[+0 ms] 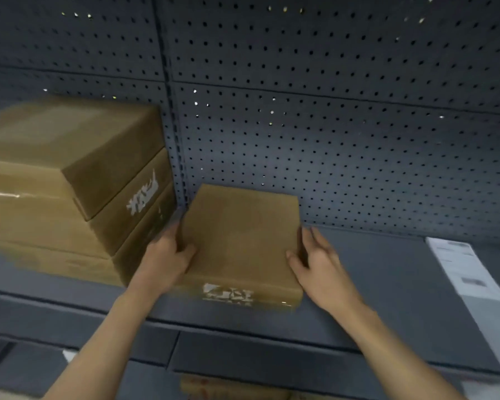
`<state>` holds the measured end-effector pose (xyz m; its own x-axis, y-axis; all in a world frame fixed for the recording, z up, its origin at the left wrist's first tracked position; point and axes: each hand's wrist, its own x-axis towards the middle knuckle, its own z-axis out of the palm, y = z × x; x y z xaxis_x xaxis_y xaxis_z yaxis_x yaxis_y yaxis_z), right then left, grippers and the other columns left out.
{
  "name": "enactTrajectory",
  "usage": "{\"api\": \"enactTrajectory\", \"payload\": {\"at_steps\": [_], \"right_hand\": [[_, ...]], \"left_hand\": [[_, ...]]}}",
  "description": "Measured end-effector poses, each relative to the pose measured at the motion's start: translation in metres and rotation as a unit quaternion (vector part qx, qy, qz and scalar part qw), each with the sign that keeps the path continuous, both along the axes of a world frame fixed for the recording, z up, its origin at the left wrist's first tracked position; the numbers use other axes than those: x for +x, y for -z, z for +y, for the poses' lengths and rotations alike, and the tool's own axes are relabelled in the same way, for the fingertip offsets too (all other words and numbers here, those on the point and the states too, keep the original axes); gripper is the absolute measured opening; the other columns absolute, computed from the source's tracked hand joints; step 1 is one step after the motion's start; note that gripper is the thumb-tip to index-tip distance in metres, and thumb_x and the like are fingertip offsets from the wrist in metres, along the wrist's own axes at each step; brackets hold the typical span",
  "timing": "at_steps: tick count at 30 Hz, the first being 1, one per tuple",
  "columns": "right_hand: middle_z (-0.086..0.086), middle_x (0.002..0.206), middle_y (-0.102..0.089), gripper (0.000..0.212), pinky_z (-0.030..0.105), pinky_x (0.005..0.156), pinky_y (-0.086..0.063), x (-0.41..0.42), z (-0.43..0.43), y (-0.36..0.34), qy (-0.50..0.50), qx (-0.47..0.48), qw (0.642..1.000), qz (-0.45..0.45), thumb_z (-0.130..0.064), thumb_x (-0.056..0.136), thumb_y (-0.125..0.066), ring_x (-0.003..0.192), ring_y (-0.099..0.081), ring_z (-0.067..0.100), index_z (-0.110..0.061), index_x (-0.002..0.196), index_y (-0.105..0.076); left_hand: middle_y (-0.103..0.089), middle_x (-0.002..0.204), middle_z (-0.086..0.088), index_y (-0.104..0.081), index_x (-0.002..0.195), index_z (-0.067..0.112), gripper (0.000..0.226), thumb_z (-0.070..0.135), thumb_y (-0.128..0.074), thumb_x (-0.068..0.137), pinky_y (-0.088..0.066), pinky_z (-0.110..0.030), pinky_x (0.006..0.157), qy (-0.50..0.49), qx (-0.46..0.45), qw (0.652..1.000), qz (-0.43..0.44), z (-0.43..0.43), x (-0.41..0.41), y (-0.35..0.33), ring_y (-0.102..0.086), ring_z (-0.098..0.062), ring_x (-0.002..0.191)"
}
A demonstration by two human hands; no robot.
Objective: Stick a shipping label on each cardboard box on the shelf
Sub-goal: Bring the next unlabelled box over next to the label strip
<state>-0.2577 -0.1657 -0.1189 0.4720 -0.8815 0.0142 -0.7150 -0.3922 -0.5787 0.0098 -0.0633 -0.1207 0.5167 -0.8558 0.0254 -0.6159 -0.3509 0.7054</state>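
A flat cardboard box (240, 238) lies on the grey shelf (387, 298), its front face bearing torn white label remnants. My left hand (165, 261) grips the box's left edge, thumb on top and fingers down the side. My right hand (318, 264) holds the right edge, thumb on the top face and fingers along the side. A strip of white shipping labels (465, 269) lies on the shelf at the far right. The picture is blurred.
A stack of three larger cardboard boxes (70, 183) stands to the left, close to the flat box. A grey perforated back panel (329, 111) rises behind the shelf. Another cardboard box (228, 389) shows on the level below.
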Motion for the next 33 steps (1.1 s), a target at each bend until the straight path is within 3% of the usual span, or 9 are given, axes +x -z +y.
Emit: {"api": "enactTrajectory", "payload": {"at_steps": [2, 5, 9, 13, 17, 20, 23, 26, 33], "right_hand": [[0.001, 0.131, -0.056, 0.054, 0.033, 0.098, -0.048, 0.001, 0.006, 0.004, 0.050, 0.043, 0.997, -0.028, -0.048, 0.099, -0.044, 0.119, -0.054, 0.018, -0.017, 0.144, -0.040], [-0.006, 0.098, -0.065, 0.047, 0.024, 0.073, -0.051, 0.007, 0.019, 0.005, 0.094, 0.094, 0.988, -0.073, -0.041, 0.101, -0.045, 0.083, -0.062, 0.007, -0.019, 0.142, -0.045], [0.005, 0.110, -0.066, 0.055, 0.031, 0.080, -0.049, 0.019, 0.034, 0.007, 0.147, 0.125, 0.973, -0.127, -0.034, 0.105, -0.041, 0.105, -0.064, 0.022, -0.017, 0.155, -0.025], [0.005, 0.128, -0.061, 0.050, 0.028, 0.089, -0.040, 0.016, 0.032, 0.011, 0.196, 0.115, 0.959, -0.171, -0.030, 0.104, -0.043, 0.120, -0.055, 0.026, -0.017, 0.151, -0.035], [-0.002, 0.127, -0.063, 0.043, 0.035, 0.101, -0.043, -0.005, 0.029, 0.011, 0.213, 0.104, 0.953, -0.188, -0.032, 0.102, -0.045, 0.123, -0.055, 0.024, -0.023, 0.144, -0.046], [-0.005, 0.135, -0.056, 0.048, 0.029, 0.107, -0.035, -0.027, 0.024, 0.008, 0.227, 0.095, 0.948, -0.204, -0.030, 0.102, -0.046, 0.133, -0.047, 0.021, -0.019, 0.149, -0.040], [-0.011, 0.127, -0.054, 0.048, 0.025, 0.104, -0.034, -0.054, 0.016, 0.006, 0.233, 0.092, 0.944, -0.216, -0.029, 0.102, -0.048, 0.131, -0.048, 0.018, -0.018, 0.148, -0.041], [-0.008, 0.138, -0.056, 0.050, 0.037, 0.113, -0.037, -0.083, 0.007, 0.007, 0.239, 0.093, 0.941, -0.220, -0.034, 0.101, -0.047, 0.130, -0.050, 0.017, -0.021, 0.149, -0.040], [-0.008, 0.132, -0.060, 0.048, 0.031, 0.105, -0.042, -0.154, -0.018, 0.003, 0.212, 0.089, 0.947, -0.224, -0.031, 0.102, -0.046, 0.119, -0.056, 0.014, -0.023, 0.149, -0.041]], "left_hand": [[-0.055, 0.124, 0.001, -0.034, 0.150, 0.027, 0.053, 0.032, -0.052, 0.100, -0.037, -0.029, 0.085, -0.003, 0.025, 0.998, 0.050, -0.002, 0.000, 0.002, -0.055, -0.027, 0.116], [-0.049, 0.119, 0.007, -0.036, 0.149, 0.028, 0.052, 0.036, -0.052, 0.100, -0.036, -0.028, 0.087, -0.005, 0.005, 0.994, 0.110, -0.003, 0.003, 0.008, -0.052, -0.025, 0.118], [-0.056, 0.120, 0.003, -0.044, 0.143, 0.027, 0.049, 0.040, -0.056, 0.097, -0.041, -0.033, 0.091, -0.008, -0.005, 0.988, 0.156, -0.002, 0.005, 0.011, -0.055, -0.028, 0.118], [-0.061, 0.115, 0.002, -0.049, 0.136, 0.024, 0.042, 0.037, -0.057, 0.097, -0.046, -0.035, 0.092, -0.002, -0.019, 0.986, 0.164, -0.002, -0.003, 0.013, -0.058, -0.026, 0.111], [-0.063, 0.122, 0.004, -0.048, 0.140, 0.022, 0.048, 0.040, -0.058, 0.096, -0.048, -0.036, 0.096, 0.015, -0.020, 0.987, 0.160, -0.007, -0.019, 0.011, -0.059, -0.022, 0.113], [-0.064, 0.121, 0.004, -0.049, 0.139, 0.025, 0.047, 0.041, -0.057, 0.096, -0.048, -0.035, 0.093, 0.042, -0.028, 0.987, 0.151, -0.014, -0.040, 0.007, -0.060, -0.022, 0.113], [-0.063, 0.124, 0.004, -0.045, 0.143, 0.023, 0.053, 0.043, -0.056, 0.096, -0.046, -0.032, 0.092, 0.066, -0.025, 0.987, 0.146, -0.021, -0.063, 0.003, -0.058, -0.021, 0.115], [-0.062, 0.123, 0.003, -0.040, 0.147, 0.020, 0.060, 0.046, -0.055, 0.095, -0.048, -0.033, 0.091, 0.077, -0.021, 0.987, 0.142, -0.031, -0.089, -0.001, -0.058, -0.021, 0.114], [-0.062, 0.114, 0.010, -0.049, 0.139, 0.022, 0.045, 0.037, -0.056, 0.098, -0.043, -0.025, 0.087, 0.056, -0.041, 0.986, 0.153, -0.048, -0.170, -0.010, -0.057, -0.013, 0.102]]}}
